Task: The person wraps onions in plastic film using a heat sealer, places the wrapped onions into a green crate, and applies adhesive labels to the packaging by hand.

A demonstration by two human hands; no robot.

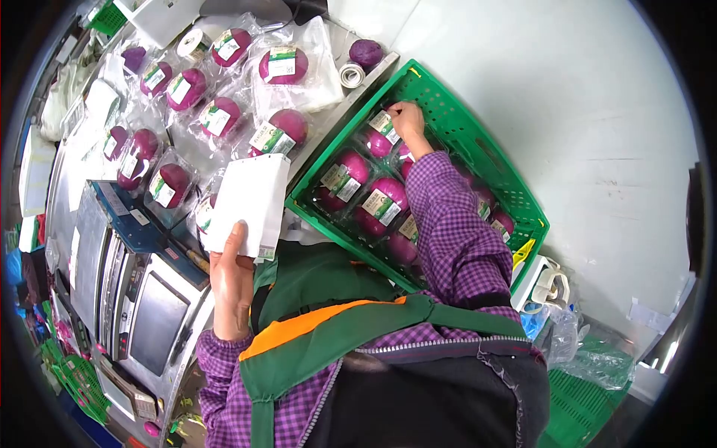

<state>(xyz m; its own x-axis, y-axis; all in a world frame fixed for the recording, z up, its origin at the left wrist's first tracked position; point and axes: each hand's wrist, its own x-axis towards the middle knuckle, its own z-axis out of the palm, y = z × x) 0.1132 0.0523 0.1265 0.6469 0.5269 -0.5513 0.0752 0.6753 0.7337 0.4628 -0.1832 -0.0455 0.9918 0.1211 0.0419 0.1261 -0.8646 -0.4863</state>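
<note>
My left hand (233,287) grips a stack of white label sheets (248,198), its thumb pressed on the front. Inside the green crate (478,160), my right hand (408,119) has its fingers curled down at the end of a plastic-wrapped red cabbage (379,142). Whatever those fingertips pinch is hidden. More wrapped cabbages (382,205) with green and white labels lie in the crate, partly covered by my right sleeve.
Several wrapped, labelled cabbages (187,89) cover the metal table (317,134) at left. A bare cabbage (366,52) and a roll (351,75) sit near its edge. A wrapping machine (157,321) stands lower left; another green crate (586,403) is lower right.
</note>
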